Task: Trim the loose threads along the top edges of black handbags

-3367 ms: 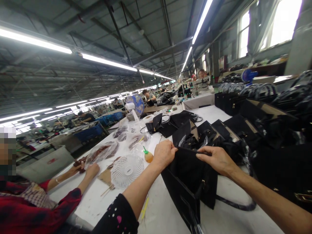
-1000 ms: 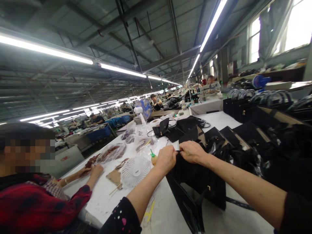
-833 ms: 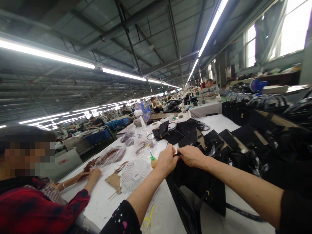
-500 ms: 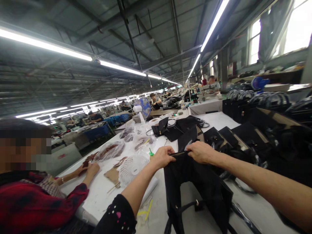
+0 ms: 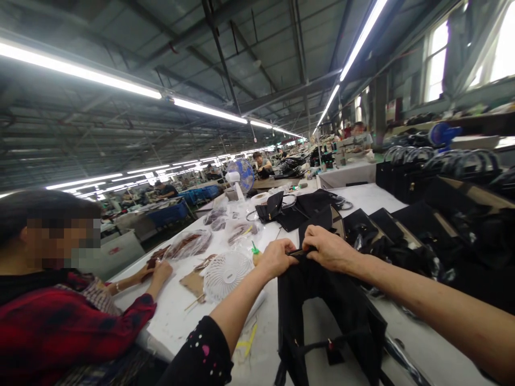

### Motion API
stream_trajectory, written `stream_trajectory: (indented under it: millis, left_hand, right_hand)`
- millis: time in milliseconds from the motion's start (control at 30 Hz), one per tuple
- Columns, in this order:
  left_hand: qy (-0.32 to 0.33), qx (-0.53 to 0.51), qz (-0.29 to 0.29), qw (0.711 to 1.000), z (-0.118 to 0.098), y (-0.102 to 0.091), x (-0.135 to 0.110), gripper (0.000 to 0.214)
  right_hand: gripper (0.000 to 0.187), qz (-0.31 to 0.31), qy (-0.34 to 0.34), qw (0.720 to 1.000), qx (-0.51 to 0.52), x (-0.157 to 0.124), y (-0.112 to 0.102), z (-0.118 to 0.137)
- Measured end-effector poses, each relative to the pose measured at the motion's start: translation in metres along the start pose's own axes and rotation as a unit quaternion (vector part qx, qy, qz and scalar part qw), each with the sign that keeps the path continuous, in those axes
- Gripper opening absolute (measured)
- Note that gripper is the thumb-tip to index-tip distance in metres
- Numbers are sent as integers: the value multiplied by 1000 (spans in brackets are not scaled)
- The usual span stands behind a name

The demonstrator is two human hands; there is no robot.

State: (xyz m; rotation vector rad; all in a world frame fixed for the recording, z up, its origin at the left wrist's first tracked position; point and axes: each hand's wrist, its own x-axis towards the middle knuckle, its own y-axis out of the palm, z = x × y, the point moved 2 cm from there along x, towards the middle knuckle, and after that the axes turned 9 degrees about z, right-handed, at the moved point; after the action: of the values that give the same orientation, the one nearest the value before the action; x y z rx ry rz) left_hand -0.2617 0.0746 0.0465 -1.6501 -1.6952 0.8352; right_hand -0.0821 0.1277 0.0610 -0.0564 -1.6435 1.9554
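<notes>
A black handbag [image 5: 292,305] stands in front of me on the white table, its strap hanging across the near side. My left hand [image 5: 277,257] pinches the bag's top edge from the left. Close beside it, my right hand [image 5: 328,247] grips the same edge with fingers bent over it. The hands are almost touching. A strip of tan lining shows at the edge between them; the undersides of the fingers are hidden. Just left of my left hand is a small bottle with a green tip [image 5: 256,253].
A white fan [image 5: 227,276] lies on the table [image 5: 173,327] left of my forearm. A co-worker in a red plaid sleeve [image 5: 80,316] handles brown pieces at the left. Plastic-wrapped bundles [image 5: 189,244] lie beyond. More black bags [image 5: 422,225] crowd the right side, and a blue fan [image 5: 243,174] stands farther back.
My right hand has shifted left along the bag's edge, closer to my left hand. The view has turned slightly left, so the surroundings sit farther right.
</notes>
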Motion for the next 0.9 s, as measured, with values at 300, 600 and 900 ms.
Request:
stream_trajectory:
  millis: [300,600,900]
  left_hand:
    - [9,8,-11,1000,-4,-1,-3,20]
    - [17,4,-5,1000,1,0,0,20]
    - [35,-5,13,999,-2,1,1,18]
  right_hand:
    - [22,-20,-51,998,-4,5,1,4]
    - [25,-34,-78,996,7,14,8,3]
    - [26,-72,-36,996,24,10,11,-3]
